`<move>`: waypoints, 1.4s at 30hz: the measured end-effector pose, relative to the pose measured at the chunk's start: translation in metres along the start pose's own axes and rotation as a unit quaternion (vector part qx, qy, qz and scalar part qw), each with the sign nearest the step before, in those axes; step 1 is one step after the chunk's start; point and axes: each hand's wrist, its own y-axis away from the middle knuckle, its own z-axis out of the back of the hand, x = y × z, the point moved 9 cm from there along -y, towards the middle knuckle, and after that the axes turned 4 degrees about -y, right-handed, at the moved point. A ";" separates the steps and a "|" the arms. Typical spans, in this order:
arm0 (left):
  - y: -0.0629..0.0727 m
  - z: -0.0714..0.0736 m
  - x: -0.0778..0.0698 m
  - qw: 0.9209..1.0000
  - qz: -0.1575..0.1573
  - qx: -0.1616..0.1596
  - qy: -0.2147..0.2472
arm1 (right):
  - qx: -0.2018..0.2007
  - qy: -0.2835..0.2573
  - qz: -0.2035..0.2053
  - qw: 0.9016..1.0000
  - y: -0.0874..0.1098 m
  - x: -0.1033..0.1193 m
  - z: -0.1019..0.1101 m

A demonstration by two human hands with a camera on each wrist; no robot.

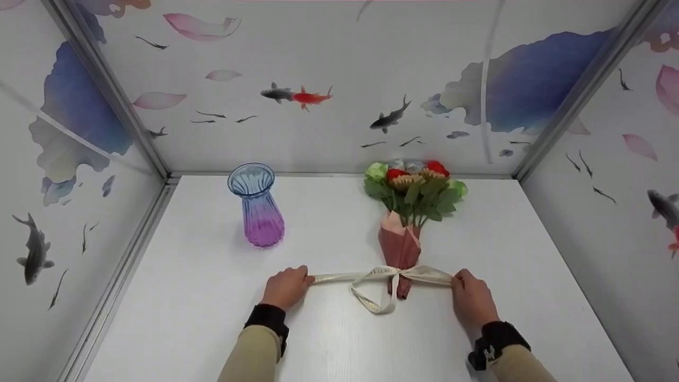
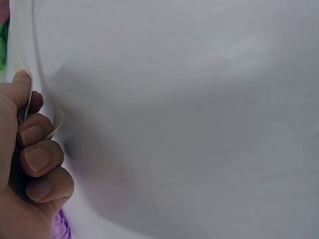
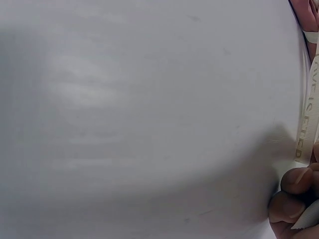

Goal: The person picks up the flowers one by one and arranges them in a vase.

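A bouquet of flowers (image 1: 419,193) lies on the table, its stems wrapped in reddish-brown paper (image 1: 400,246). Around the lower wrap runs a cream ribbon (image 1: 339,277) printed with lettering, with a loop hanging toward the front. My left hand (image 1: 286,287) pinches one end of it, left of the bouquet; in the left wrist view the fingers curl over the ribbon and a bit sticks out past them. On the other side my right hand (image 1: 473,297) grips the opposite end. Both ribbon lengths stretch nearly straight from the knot to the hands.
A ribbed glass vase (image 1: 260,207), blue at the top and purple below, stands at the back left of the white table (image 1: 329,223). Panels printed with fish and petals (image 1: 329,53) enclose the table at the back and sides.
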 end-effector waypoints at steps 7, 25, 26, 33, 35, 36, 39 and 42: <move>0.001 0.005 0.003 1.000 0.009 0.006 -0.002 | 0.001 -0.014 -0.009 1.000 0.001 -0.001 0.002; 0.006 0.011 0.019 0.999 0.031 0.009 -0.004 | 0.003 -0.018 -0.030 0.999 0.003 -0.007 0.004; 0.006 0.011 0.020 0.999 0.032 0.008 -0.004 | 0.005 -0.018 -0.033 0.999 0.003 -0.008 0.004; 0.009 0.013 0.027 0.999 0.036 0.004 0.001 | 0.011 -0.020 -0.046 0.999 0.003 -0.011 0.005; 0.009 0.013 0.029 0.999 0.042 0.009 0.002 | 0.007 -0.018 -0.044 0.999 0.004 -0.012 0.006; 0.009 0.014 0.030 0.999 0.044 0.010 0.003 | 0.005 -0.018 -0.042 0.999 0.004 -0.012 0.006; 0.009 0.015 0.031 0.999 0.047 0.011 0.004 | 0.001 -0.014 -0.039 0.999 0.005 -0.013 0.007; 0.009 0.018 0.032 0.999 0.045 0.007 0.004 | 0.001 -0.013 -0.040 0.999 0.005 -0.015 0.007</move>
